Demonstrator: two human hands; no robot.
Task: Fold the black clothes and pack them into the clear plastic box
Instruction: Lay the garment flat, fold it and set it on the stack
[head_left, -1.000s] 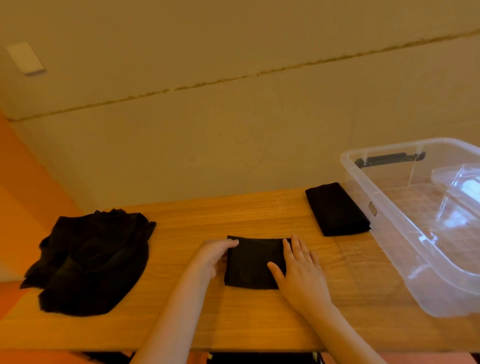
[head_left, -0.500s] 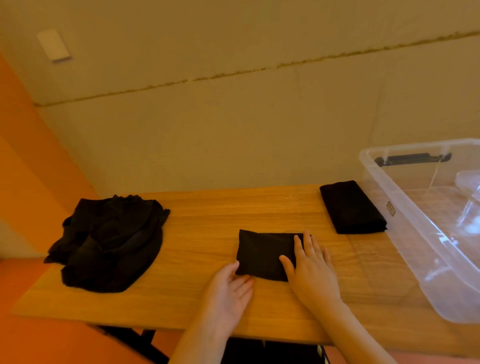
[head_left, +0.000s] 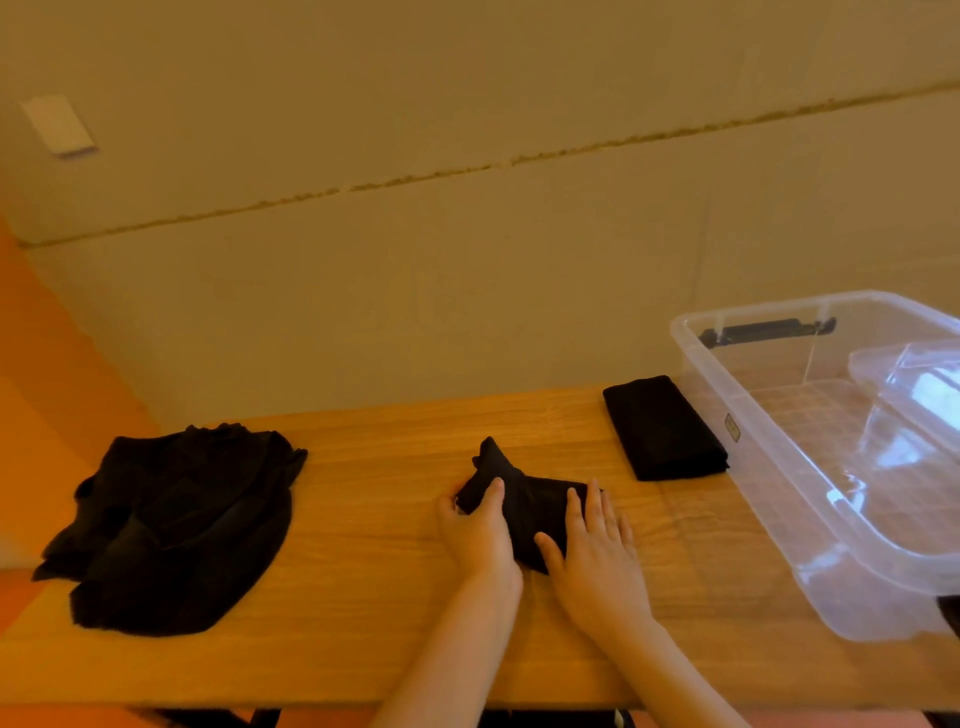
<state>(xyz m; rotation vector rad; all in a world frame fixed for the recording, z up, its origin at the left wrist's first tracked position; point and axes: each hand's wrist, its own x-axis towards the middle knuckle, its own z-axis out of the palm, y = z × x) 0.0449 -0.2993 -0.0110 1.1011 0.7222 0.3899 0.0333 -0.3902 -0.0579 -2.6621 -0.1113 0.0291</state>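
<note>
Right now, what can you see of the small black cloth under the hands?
The small black cloth is dark, soft fabric, folded into a compact bundle on the wooden table, mid-front. Its left corner is lifted into a peak. The left hand pinches its left end; the right hand lies flat on its right side.

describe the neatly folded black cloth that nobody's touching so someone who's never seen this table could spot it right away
On the wooden table, look to the clear plastic box at the right end. The finished folded black cloth lies flat beside the box's left wall, near the table's far edge. Unlike the crumpled black pile at the left and the half-folded piece under both hands, it is a tidy rectangle, untouched.
</note>
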